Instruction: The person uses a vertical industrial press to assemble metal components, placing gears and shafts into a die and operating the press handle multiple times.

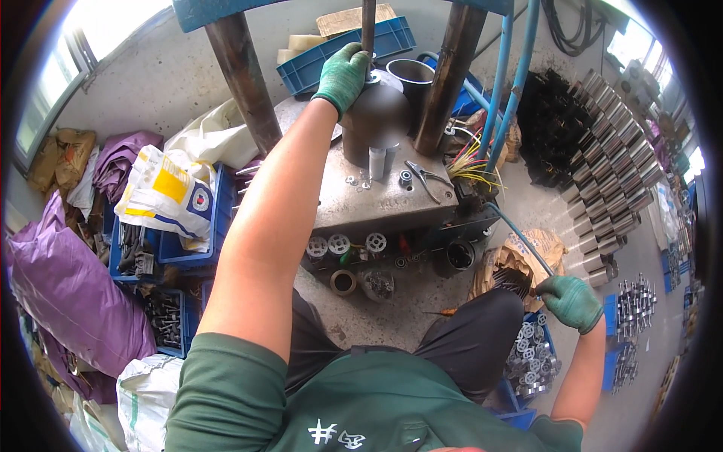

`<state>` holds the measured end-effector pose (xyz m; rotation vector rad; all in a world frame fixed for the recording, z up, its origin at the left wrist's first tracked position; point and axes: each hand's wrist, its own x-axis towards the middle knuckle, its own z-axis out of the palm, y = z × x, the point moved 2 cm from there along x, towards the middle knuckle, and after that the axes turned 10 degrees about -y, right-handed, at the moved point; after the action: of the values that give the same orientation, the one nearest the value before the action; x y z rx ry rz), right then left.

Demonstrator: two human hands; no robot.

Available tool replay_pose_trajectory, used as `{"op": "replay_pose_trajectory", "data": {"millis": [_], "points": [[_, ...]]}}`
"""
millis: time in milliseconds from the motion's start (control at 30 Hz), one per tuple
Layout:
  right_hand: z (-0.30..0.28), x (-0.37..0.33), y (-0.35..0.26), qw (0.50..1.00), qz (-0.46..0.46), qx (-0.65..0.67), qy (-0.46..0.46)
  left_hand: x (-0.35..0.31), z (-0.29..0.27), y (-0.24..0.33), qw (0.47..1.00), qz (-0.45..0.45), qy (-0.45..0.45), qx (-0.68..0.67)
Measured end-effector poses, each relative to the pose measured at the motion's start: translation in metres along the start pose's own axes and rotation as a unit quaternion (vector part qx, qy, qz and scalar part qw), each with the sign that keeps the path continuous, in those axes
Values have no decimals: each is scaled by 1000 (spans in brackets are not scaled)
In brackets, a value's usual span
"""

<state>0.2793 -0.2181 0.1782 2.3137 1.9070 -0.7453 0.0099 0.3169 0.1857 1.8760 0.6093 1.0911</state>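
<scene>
My left hand (pixel 343 79), in a green glove, reaches up to the press. Its fingers are curled beside the thin vertical rod (pixel 368 26), at the top of an upright metal cylinder (pixel 357 143). What the fingers grip is hidden, and a blurred patch covers part of the cylinder. My right hand (pixel 572 303), gloved too, is closed around the end of a long blue lever (pixel 520 236) low on the right. On the press table (pixel 339 205) stand a small pale sleeve (pixel 377 162) and pliers (pixel 429 181), with small rings near them.
Two thick steel columns (pixel 242 75) (pixel 449 83) flank the work area. Blue crates (pixel 167 324) and a purple sack (pixel 79 290) crowd the left. Shiny metal cylinders (pixel 614 158) are stacked at right. A crate of small wheel-shaped parts (pixel 533 354) sits beside my right leg.
</scene>
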Motion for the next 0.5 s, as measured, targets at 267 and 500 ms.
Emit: {"op": "replay_pose_trajectory", "data": {"millis": [267,500], "points": [[-14,6,7,984,4,53,167,-3,-4,1,1000,1,14,18],[-130,75,4,873,-3,-70,483,0,3,-1,1000,-4,24,6]]}}
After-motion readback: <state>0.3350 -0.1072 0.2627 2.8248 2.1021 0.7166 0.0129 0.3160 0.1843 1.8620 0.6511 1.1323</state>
